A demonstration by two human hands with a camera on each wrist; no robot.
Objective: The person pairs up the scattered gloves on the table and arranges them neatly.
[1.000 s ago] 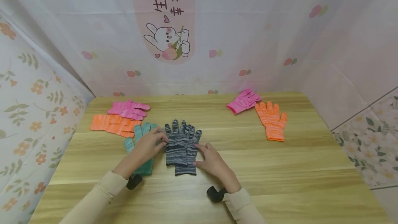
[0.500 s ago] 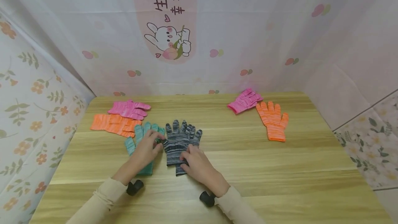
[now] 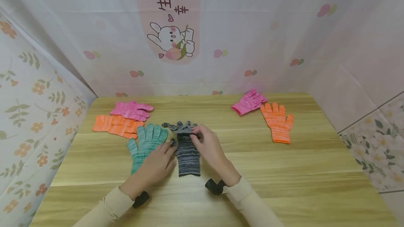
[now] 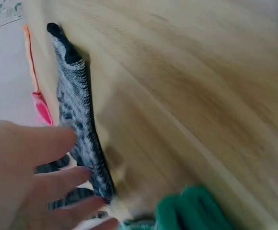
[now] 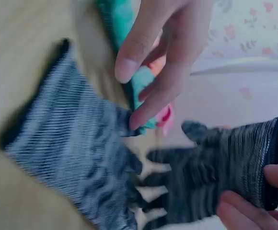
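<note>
Two grey-and-black striped knit gloves are at the middle of the table in the head view. The lower glove [image 3: 189, 160] lies flat, cuff toward me. My right hand [image 3: 208, 144] pinches the cuff of the upper glove [image 5: 225, 163], which is raised off the lower one with its fingers pointing away. My left hand [image 3: 159, 160] has loosely extended fingers, and a fingertip touches the lower glove's thumb [image 5: 124, 122]. In the left wrist view, its fingers [image 4: 57, 184] lie beside the lower glove. A green glove [image 3: 146, 143] lies left of the pair, partly covered by my left forearm.
At the back left, a pink glove [image 3: 132, 110] lies against an orange glove [image 3: 110, 124]. Another pink glove [image 3: 248, 102] and orange glove [image 3: 277, 123] are at the back right. A patterned curtain [image 3: 252, 27] hangs behind the wooden table [image 3: 284, 185].
My right hand has moved from the gloves' right side to the upper glove's cuff and lifted it up and away. My left hand has shifted toward me and right, onto the lower glove's thumb.
</note>
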